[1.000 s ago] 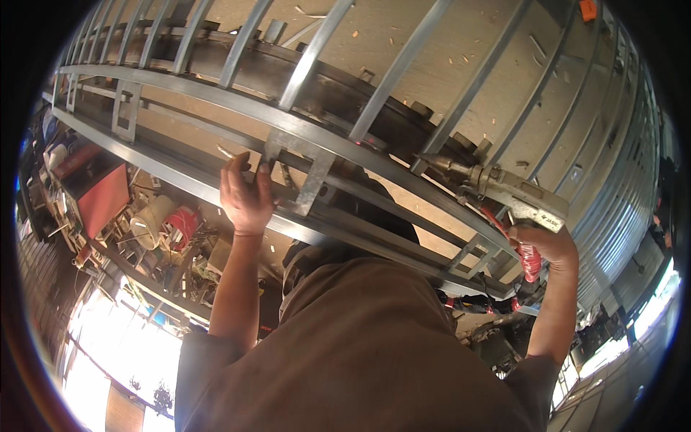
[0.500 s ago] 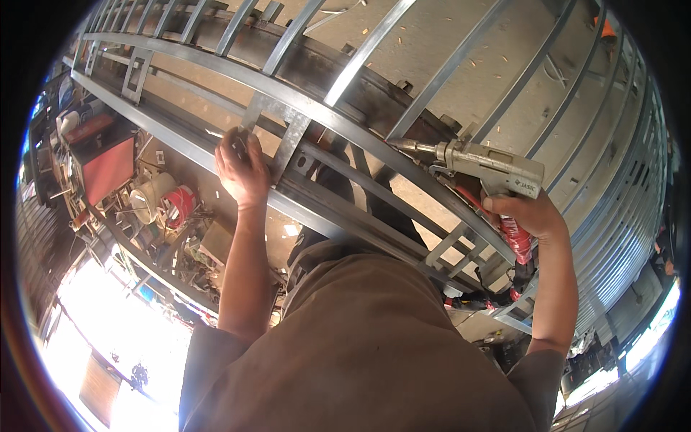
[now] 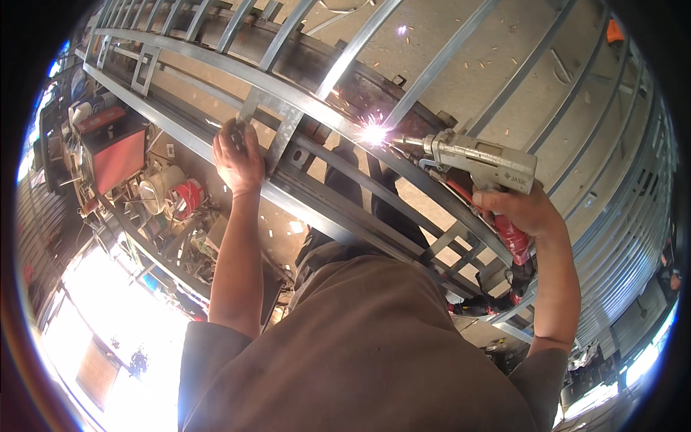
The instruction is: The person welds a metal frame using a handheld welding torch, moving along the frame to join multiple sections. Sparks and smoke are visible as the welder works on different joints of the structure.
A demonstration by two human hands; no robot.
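My right hand [image 3: 518, 209] is closed round the red-wrapped grip of a grey welding gun [image 3: 484, 160]. The gun's nozzle points left at the joint between a long steel rail [image 3: 302, 99] and a crossbar [image 3: 440, 61]. A bright arc [image 3: 373, 133] with sparks burns on the rail at the nozzle tip. Curled fingers of my left hand [image 3: 240, 162] rest by a flat steel plate [image 3: 285, 137] on the frame. Something small and dark, with a light tip, shows in that hand; its kind is unclear.
Further parallel crossbars reach across the far side of the frame. On the left floor stand a red-fronted box [image 3: 119, 160], a bucket [image 3: 160, 186] and a red coil [image 3: 187, 200] among scrap. A dark cable [image 3: 479, 305] runs below the gun. Corrugated sheeting [image 3: 612, 252] lies at right.
A bright arc with sparks has appeared at the gun's tip. The nozzle has shifted slightly left in the view. My left hand stays near the same plate.
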